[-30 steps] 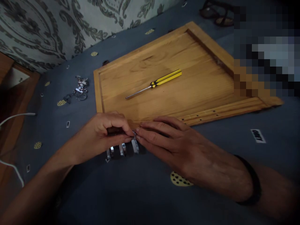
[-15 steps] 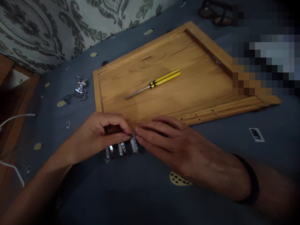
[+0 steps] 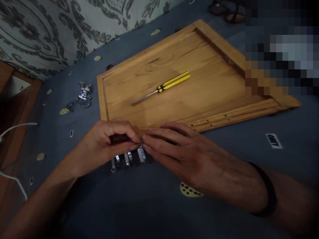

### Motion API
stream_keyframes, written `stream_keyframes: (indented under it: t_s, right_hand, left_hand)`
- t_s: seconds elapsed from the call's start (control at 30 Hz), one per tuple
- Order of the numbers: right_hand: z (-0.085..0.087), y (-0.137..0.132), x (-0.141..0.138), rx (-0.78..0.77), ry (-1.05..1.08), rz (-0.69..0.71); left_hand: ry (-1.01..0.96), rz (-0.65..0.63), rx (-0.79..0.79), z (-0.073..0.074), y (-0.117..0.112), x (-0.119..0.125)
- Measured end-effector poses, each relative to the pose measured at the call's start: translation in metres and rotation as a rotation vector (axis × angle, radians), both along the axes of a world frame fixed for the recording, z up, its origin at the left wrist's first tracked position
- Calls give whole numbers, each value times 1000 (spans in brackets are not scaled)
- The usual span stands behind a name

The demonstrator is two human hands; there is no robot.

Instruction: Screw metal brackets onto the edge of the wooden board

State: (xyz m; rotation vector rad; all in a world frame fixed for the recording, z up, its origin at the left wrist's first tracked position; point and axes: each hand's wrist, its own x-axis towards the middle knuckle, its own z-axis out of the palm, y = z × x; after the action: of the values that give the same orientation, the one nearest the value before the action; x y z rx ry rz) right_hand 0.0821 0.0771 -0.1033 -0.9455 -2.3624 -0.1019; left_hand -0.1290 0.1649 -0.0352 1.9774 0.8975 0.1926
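My left hand (image 3: 113, 137) pinches the far end of a shiny curved metal piece (image 3: 141, 154) between thumb and forefinger. Opposite it, my right hand (image 3: 184, 149) presses its fingertips against the same end; its thumb is hidden. Exactly what lies between the fingertips is too small and covered to make out. Just left of that piece, more shiny metal pieces (image 3: 128, 158) stand on the dark blue patterned cloth (image 3: 119, 202), partly under my left hand. Beyond both hands lies a framed wooden panel (image 3: 149, 109) with several small holes along its near right edge.
A yellow and black screwdriver (image 3: 173, 81) rests on the panel. Left of the panel sits a small heap of metal hardware (image 3: 84, 94). Glasses (image 3: 228, 12) lie at the back right. White cables (image 3: 15, 127) and wooden furniture (image 3: 30, 96) are at the left; a patterned wall stands behind.
The whole view has shifted slightly. Both hands keep nearly the same pose at the metal piece, with only tiny finger movement.
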Motion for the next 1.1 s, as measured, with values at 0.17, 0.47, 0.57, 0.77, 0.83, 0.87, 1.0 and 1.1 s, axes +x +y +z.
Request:
stream_keyframes:
  t_s: [0.17, 0.47, 0.57, 0.77, 0.83, 0.87, 1.0, 1.1]
  right_hand:
    - [0, -2, -1, -13, -7, -21]
    - [-2, -2, 0, -11, -1, -30]
    - [-2, -1, 0, -4, 16, 2]
    - [5, 4, 3, -16, -16, 47]
    - [6, 4, 4, -16, -43, 71]
    - [6, 4, 4, -8, -46, 70]
    - [3, 2, 3, 19, -44, 47]
    - [3, 2, 4, 22, -77, 74]
  left_hand:
    - [-7, -35, 54, -1, 0, 0]
    - [-27, -86, 74, -1, 3, -2]
    - [-12, -74, 55, 1, 4, -4]
    - [53, 73, 106, 13, -3, -10]
    - [81, 81, 204, 16, -7, -15]
    - [97, 60, 259, 17, -9, -18]
    - [199, -43, 441, 11, -25, -27]
    - [246, -29, 613, 1, -40, -26]
